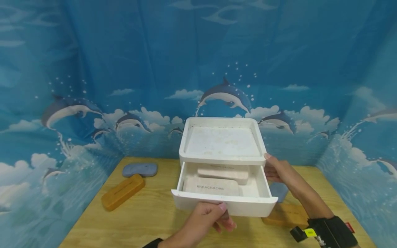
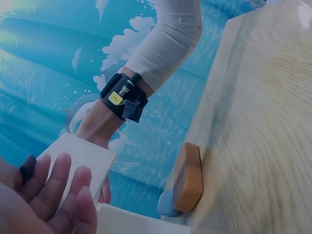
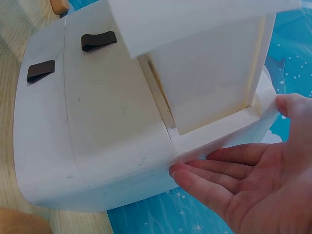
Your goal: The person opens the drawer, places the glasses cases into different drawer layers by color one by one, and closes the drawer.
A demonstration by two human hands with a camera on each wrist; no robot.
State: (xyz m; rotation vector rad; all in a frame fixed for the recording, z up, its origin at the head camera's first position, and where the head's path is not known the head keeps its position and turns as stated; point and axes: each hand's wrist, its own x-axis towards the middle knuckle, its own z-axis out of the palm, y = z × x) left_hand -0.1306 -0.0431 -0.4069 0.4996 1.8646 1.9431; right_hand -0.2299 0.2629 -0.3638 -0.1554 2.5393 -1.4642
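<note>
A white drawer cabinet (image 1: 223,159) with a recessed tray top stands on the table, its top drawer (image 1: 248,207) pulled out. Inside the drawer lie two cream glasses cases, the front case (image 1: 211,189) and the rear case (image 1: 224,174), with dark lettering. My left hand (image 1: 201,220) pinches the dark pull tab (image 2: 28,168) on the drawer front between thumb and finger. The right hand (image 3: 248,175) rests on the cabinet's right side, fingers nearly straight and thumb at the top edge. In the right wrist view, two lower drawers with brown pull tabs are closed.
On the left of the table (image 1: 149,213) lie a grey-blue case (image 1: 140,169) and a mustard case (image 1: 122,193). Right of the cabinet, partly hidden, are another grey-blue case (image 1: 279,191) and another mustard case (image 1: 286,215). A dolphin-print curtain (image 1: 155,69) surrounds the table.
</note>
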